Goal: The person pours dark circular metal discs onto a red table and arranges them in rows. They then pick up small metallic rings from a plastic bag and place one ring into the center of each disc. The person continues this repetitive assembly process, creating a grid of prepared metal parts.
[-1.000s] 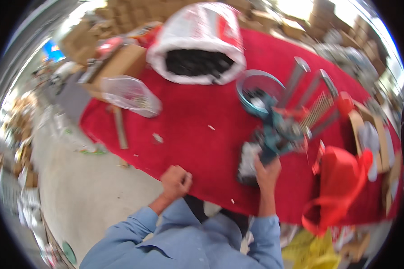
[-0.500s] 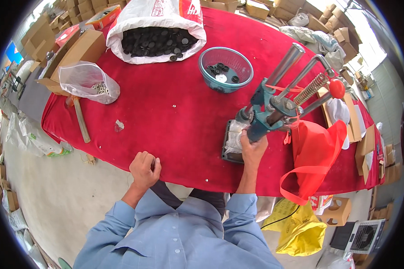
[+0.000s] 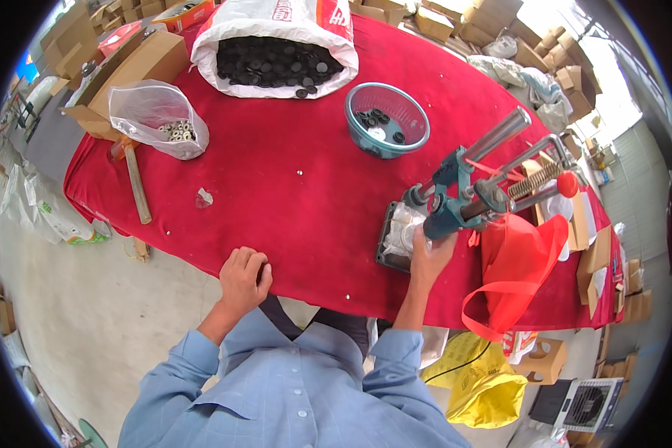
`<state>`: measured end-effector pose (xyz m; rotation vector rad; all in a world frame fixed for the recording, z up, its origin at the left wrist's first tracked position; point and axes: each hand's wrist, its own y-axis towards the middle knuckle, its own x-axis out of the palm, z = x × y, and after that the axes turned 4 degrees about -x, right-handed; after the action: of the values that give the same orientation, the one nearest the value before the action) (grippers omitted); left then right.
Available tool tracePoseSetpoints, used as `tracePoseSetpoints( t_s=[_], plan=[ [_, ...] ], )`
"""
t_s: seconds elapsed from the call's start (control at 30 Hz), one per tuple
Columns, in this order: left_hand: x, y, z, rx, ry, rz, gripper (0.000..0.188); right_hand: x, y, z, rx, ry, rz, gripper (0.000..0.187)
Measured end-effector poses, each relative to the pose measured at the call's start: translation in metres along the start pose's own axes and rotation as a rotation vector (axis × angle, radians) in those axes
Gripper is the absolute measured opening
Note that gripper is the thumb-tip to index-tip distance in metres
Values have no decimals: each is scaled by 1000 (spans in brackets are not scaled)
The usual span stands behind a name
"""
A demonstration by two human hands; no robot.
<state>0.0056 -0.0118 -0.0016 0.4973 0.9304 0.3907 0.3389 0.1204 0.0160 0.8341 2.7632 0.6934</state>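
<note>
A teal hand press (image 3: 444,213) with steel rods, a coil spring and a red lever knob (image 3: 567,184) stands on the right of the red-covered table. My right hand (image 3: 430,261) reaches under its head, thumb up and fingers bent; the head hides the fingertips and whatever they grip. Beside that hand, the dark base (image 3: 390,258) carries white wrapping (image 3: 403,228). At the table's front edge rests my left hand (image 3: 244,280), fingers curled, its palm hidden. A teal plastic bowl (image 3: 384,151) behind the press holds several black round caps (image 3: 373,118) and one white disc (image 3: 377,134).
A white sack (image 3: 276,84) spills black caps at the back. To the left are a clear bag (image 3: 145,112) of small rings, a hammer (image 3: 137,183) and a cardboard box (image 3: 138,75). A red bag (image 3: 519,261) hangs right of the press; a yellow bag (image 3: 485,396) sits below.
The whole view has shifted slightly, with table things appearing a little higher and to the right. Both hands keep nearly the same places, the right one still at the press.
</note>
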Motion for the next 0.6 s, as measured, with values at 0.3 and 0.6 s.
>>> tracePoseSetpoints(
  t_s=[0.3,0.6],
  plan=[
    [-24,82,-10,-229,-426,-177,15,63,-29,-100,-147,141,-430,32],
    [103,327,-146,-464,-267,312,37,381,130,-2,-52,-33,-436,54]
  ],
)
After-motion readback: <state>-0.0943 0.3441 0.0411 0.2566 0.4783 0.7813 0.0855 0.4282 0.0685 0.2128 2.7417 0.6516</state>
